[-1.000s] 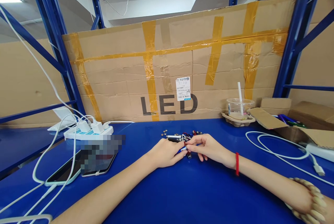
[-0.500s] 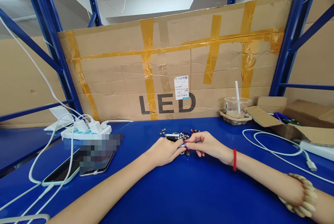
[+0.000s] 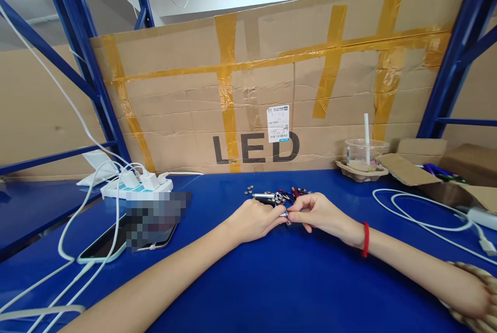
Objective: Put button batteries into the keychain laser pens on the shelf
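Note:
Over the middle of the blue tabletop my left hand (image 3: 255,222) and my right hand (image 3: 321,215) meet, fingertips nearly touching. Between them is a small shiny blue-and-silver metal piece (image 3: 285,214), pinched from both sides; the fingers cover most of it. Just behind the hands lies a cluster of small metal parts (image 3: 277,197), silver, black and dark red, with a silver tube (image 3: 263,196) at its left. Several small round discs, like button cells (image 3: 249,189), are scattered to the left of that cluster.
To the left, phones (image 3: 103,250) lie near a white power strip (image 3: 135,188) with trailing cables. At the right are a coiled white cable (image 3: 411,221), a plastic cup with a straw (image 3: 366,153) and an open cardboard box (image 3: 446,193). A large cardboard sheet (image 3: 186,115) stands behind.
The view has shifted, so the scene sits slightly further right and higher. Both hands keep their pinch on the small metal piece, with only slight finger movement.

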### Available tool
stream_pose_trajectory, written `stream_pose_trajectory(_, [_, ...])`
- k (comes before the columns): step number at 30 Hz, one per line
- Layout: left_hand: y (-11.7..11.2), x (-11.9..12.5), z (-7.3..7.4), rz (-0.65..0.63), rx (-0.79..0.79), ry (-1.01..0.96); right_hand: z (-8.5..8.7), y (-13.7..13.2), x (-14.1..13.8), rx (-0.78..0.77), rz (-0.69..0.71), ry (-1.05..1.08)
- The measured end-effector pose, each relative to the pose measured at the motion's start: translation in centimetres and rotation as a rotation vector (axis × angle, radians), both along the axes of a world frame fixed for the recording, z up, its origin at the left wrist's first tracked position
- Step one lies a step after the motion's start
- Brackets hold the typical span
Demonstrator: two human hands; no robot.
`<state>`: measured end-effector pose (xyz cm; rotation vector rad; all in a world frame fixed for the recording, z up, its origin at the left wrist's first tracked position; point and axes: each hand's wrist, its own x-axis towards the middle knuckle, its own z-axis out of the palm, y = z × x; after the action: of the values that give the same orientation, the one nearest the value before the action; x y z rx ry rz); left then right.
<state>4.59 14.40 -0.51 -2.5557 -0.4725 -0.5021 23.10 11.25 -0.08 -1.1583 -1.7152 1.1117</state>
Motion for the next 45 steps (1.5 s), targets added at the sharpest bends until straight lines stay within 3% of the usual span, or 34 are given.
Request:
stream_pose_trajectory(13, [0.2,0.1,-0.2,0.036,-0.039,-0.108,0.6,-0.5,-0.4,0.056,-0.069,-0.006])
stream_pose_trajectory(22, [0.1,0.4,0.1,0.047,-0.075,-0.168,0.8,-0.5,-0.4,-0.046,-0.082,0.127])
stream_pose_trajectory(27, [-0.1,0.5,0.2,0.057,-0.180,-0.207,0.3,-0.2,-0.2,0.014,-0.084,0.118])
stream_pose_trajectory(32, [-0.1,0.5,0.2,0.077,-0.164,-0.269,0.3,-0.1,0.0,0.067,-0.079,0.079])
stream_pose_trajectory(45, [0.2,0.2,0.2,0.022,-0.198,-0.214,1.1,-0.8,0.3,-0.075,-0.029,0.103])
